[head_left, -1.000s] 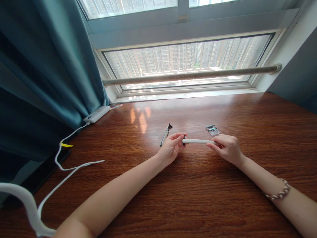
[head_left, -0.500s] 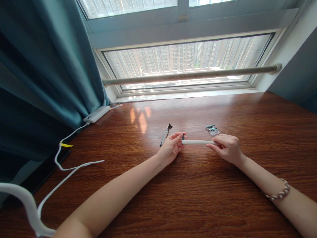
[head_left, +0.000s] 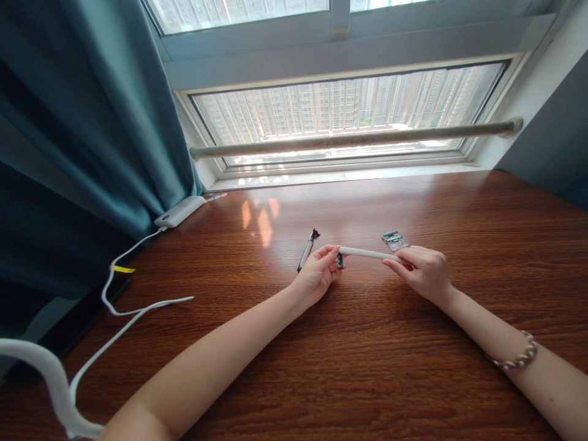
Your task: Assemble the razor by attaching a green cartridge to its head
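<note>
My left hand (head_left: 316,272) pinches a small black piece, which looks like a razor cartridge (head_left: 340,261), between thumb and fingers. A slender white stick (head_left: 367,253) is in my right hand (head_left: 423,269), gripped near its right end. The stick's far end reaches the left fingertips, just above the black piece; whether it touches is hard to tell. Just beyond my left hand lies a black and silver razor handle (head_left: 306,251). Behind my right hand sits a small clear case (head_left: 395,242) with dark and teal razor cartridges in it.
A white power bank or adapter (head_left: 180,212) lies by the blue curtain (head_left: 138,110), with a white cable (head_left: 108,294) trailing from it. A thick white curved tube (head_left: 50,373) stands at lower left. The wooden table (head_left: 294,380) meets the window sill at the back.
The stick's left end has moved up, from below the black piece to above it, so the stick now slopes down to the right. More of the black piece shows. Both hands hold nearly still.
</note>
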{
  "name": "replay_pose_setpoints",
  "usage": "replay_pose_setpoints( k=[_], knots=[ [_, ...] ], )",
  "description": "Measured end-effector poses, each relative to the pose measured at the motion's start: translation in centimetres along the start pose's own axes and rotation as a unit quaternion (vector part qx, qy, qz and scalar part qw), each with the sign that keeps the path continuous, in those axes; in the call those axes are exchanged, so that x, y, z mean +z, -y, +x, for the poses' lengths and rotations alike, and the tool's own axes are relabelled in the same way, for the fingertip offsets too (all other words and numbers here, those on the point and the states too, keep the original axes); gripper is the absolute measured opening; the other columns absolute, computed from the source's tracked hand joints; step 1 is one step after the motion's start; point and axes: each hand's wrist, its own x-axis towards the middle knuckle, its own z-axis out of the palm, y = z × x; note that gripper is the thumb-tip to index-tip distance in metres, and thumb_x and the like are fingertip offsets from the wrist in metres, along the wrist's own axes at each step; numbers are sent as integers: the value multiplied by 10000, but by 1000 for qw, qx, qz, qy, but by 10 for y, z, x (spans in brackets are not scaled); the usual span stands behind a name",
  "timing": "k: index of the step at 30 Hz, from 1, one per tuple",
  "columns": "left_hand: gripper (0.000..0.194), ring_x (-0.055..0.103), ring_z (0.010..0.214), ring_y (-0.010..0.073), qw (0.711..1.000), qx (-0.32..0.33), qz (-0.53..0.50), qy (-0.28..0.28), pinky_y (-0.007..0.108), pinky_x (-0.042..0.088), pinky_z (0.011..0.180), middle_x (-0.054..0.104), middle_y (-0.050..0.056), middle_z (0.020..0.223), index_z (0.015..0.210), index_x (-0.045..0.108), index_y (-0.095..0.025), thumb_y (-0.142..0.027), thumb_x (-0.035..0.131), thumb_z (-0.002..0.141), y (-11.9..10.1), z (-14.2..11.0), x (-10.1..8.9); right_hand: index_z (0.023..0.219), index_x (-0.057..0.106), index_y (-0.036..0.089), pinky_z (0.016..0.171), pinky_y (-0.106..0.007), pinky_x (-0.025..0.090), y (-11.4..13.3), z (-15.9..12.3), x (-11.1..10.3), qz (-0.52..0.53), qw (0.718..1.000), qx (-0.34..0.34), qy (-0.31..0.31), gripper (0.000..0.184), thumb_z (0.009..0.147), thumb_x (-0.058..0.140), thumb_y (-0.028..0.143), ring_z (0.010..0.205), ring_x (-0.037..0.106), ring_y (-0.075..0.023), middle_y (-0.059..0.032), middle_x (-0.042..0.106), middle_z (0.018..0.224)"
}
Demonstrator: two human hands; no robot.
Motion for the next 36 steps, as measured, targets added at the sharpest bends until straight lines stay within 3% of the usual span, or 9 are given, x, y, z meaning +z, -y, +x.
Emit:
replay_pose_setpoints(
  k=[6, 13, 22, 27, 32, 36],
  knots=[
    [149, 558, 617, 54, 1000, 1, -15, -2, 143, 434, 533, 595, 16, 724, 822, 624, -132, -238, 639, 717, 0, 0, 1, 540, 531, 168, 537, -231, 277, 0, 0, -1, 47, 997, -48, 32, 349, 760, 561, 438, 493, 414, -97, 17, 449, 484],
    [103, 549, 562, 50, 1000, 0, -24, 7, 164, 450, 547, 600, -5, 703, 775, 605, -160, -225, 648, 707, 2, 0, 0, 551, 550, 171, 535, -233, 269, 0, 0, 0, -16, 1000, -6, -15, 345, 768, 554, 439, 488, 417, -97, 21, 446, 468],
    [151, 544, 588, 53, 999, 7, -34, -10, 167, 450, 565, 603, 6, 702, 796, 624, -135, -192, 681, 669, 0, -1, 3, 545, 546, 172, 530, -233, 265, -1, -1, 0, -14, 1000, 7, -14, 359, 768, 546, 453, 485, 418, -98, 23, 437, 463],
    [153, 539, 576, 49, 1000, 12, -9, 9, 165, 435, 561, 616, 18, 736, 804, 633, -127, -199, 675, 675, 0, -1, 1, 523, 529, 169, 519, -238, 255, -2, -1, 1, -21, 999, 37, -26, 381, 771, 539, 460, 471, 402, -96, 20, 428, 463],
    [147, 563, 588, 72, 1000, -1, -13, 11, 203, 445, 601, 641, 28, 726, 792, 639, -142, -188, 686, 661, 0, -1, 0, 558, 550, 169, 529, -235, 268, 0, 0, -2, 14, 1000, 9, -1, 355, 781, 531, 445, 481, 411, -98, 20, 431, 468],
    [172, 575, 622, 81, 1000, -11, 1, 28, 213, 438, 630, 649, 43, 759, 810, 650, -122, -177, 691, 652, 0, -2, 0, 538, 542, 169, 522, -238, 264, 1, 0, -1, -5, 999, 32, -22, 370, 775, 535, 453, 471, 402, -98, 17, 424, 464]
  ],
)
